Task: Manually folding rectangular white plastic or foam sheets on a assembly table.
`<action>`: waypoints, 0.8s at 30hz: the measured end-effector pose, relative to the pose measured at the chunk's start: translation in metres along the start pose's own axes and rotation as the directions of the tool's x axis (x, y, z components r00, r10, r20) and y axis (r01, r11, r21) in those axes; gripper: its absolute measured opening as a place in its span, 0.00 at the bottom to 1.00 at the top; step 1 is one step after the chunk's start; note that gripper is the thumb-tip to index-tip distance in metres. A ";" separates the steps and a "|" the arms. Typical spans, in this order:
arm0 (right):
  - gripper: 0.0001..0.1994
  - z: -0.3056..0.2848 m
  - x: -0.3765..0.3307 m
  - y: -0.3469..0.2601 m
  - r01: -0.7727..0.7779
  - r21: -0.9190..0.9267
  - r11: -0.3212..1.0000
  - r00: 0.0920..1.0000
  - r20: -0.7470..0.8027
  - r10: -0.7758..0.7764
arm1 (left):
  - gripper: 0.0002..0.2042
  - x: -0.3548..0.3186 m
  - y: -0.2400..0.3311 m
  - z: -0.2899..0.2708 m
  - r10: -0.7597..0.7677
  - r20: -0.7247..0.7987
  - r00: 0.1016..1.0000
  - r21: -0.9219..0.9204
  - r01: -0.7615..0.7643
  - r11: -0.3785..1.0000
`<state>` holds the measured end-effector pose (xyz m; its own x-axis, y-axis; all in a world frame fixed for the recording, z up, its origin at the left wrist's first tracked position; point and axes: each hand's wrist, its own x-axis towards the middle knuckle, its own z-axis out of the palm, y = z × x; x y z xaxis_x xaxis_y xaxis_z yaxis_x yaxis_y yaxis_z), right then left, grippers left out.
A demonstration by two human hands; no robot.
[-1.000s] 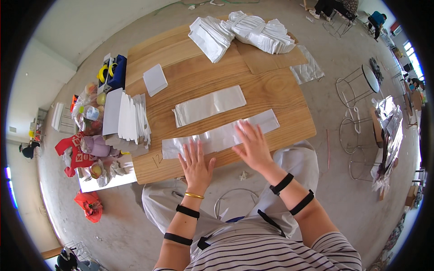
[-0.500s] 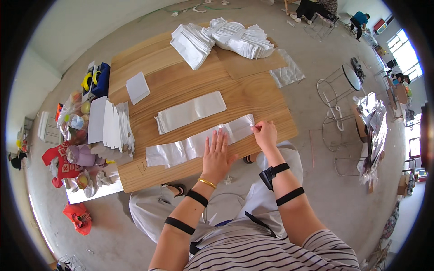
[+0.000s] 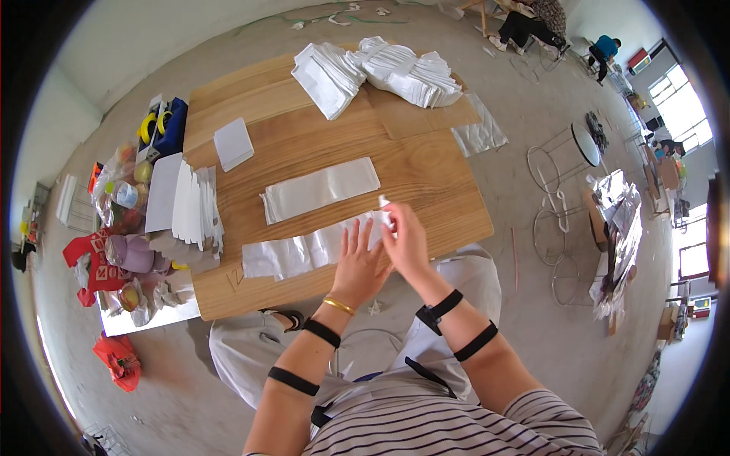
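Pinching the right end of the long white strip with my right hand, I press my flat, open left hand just beside it, strip running leftward.

Bright, even daylight filled the room, with the strongest light coming through the windows at the far right, where the panes blew out to white. The wooden bench was evenly lit, its grain sharp. Only soft, faint shadows fell on the concrete floor. The fisheye lens bent straight edges toward the rim, ringed the frame in black, and smeared small detail at the edges. A clear plastic sheet showed mild glare.
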<state>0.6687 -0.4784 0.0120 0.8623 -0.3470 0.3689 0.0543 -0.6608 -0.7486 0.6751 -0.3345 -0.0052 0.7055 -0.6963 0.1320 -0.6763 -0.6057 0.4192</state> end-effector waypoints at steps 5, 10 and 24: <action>0.15 0.034 -0.016 -0.009 0.143 -0.058 0.988 0.961 0.247 -0.124 | 0.24 -0.036 -0.011 -0.042 -0.156 0.024 0.987 -0.050 0.157 0.986; 0.15 0.049 -0.026 -0.013 0.267 -0.101 0.958 0.927 0.298 -0.227 | 0.18 -0.082 -0.034 -0.052 -0.250 -0.082 0.965 -0.141 0.237 0.961; 0.15 0.053 -0.032 -0.017 0.295 -0.032 0.955 0.892 0.369 -0.263 | 0.14 -0.073 -0.027 -0.055 -0.247 -0.162 0.955 -0.134 0.226 0.965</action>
<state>0.6670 -0.4202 -0.0162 0.9401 0.1099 0.3227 0.2902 -0.7546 -0.5886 0.6536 -0.2466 0.0233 0.8753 -0.4535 0.1683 -0.4644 -0.6906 0.5545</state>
